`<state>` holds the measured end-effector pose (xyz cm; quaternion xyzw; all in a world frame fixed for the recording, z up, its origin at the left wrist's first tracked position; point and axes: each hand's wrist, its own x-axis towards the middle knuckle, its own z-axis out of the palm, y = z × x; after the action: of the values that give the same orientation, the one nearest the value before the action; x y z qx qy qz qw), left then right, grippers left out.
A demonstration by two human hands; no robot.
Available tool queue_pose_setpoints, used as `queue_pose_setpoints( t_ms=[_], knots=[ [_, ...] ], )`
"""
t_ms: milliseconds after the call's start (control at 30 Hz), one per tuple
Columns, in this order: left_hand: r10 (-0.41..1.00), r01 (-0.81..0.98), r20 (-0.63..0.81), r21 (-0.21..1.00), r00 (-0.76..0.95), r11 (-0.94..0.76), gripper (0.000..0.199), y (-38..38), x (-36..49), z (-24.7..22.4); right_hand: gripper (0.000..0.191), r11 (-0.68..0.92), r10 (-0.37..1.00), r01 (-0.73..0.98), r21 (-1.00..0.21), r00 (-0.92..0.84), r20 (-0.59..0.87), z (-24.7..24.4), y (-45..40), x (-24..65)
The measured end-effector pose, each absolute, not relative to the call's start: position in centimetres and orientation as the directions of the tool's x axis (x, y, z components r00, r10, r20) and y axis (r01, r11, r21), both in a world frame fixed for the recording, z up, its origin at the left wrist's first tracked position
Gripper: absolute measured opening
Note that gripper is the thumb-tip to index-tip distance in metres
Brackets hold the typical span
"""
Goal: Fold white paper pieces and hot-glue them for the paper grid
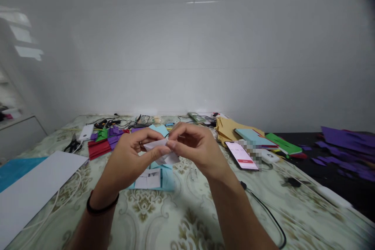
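Note:
Between both hands, above the patterned tablecloth [187,207], is a small piece of white paper [170,159] with angled, folded-looking edges. My left hand [133,156] pinches its left side between thumb and fingers. At the upper right edge, my right hand [199,148] grips the same paper with thumb and fingertips. Both thumbs almost meet over it, and the fingers behind hide part of it. Below the hands lie light blue paper pieces [168,179] with a white paper piece [148,179] on top.
To the left are white sheets [43,183], scissors [72,145], and red paper pieces [98,149]. On the right lie a lit phone [238,154], yellow paper [234,125], green paper [283,143] and a black cable [266,207]. Purple paper [345,138] covers part of a black surface at far right.

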<state>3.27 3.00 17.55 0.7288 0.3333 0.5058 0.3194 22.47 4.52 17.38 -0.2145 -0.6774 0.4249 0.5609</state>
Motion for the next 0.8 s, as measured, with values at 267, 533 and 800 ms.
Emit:
queue_pose_setpoints(
  t_ms=[267,533,800],
  knots=[
    [0.706,0.318,0.621,0.631,0.339,-0.708,0.017,2.4,3.3,18.1,0.013,0.600,0.729,-0.112,-0.792,-0.333,0.599,17.4,4.2,22.4],
    [0.590,0.422,0.772,0.466,0.235,-0.778,0.016,1.9,3.5,18.4,0.031,0.362,0.782,-0.280,-0.889,-0.428,0.453,17.0,5.0,22.0],
    [0.592,0.350,0.806,0.550,0.015,-0.758,0.011,2.2,3.4,18.1,0.020,0.418,0.769,-0.311,-0.854,-0.379,0.514,16.9,5.0,21.9]
  ],
)
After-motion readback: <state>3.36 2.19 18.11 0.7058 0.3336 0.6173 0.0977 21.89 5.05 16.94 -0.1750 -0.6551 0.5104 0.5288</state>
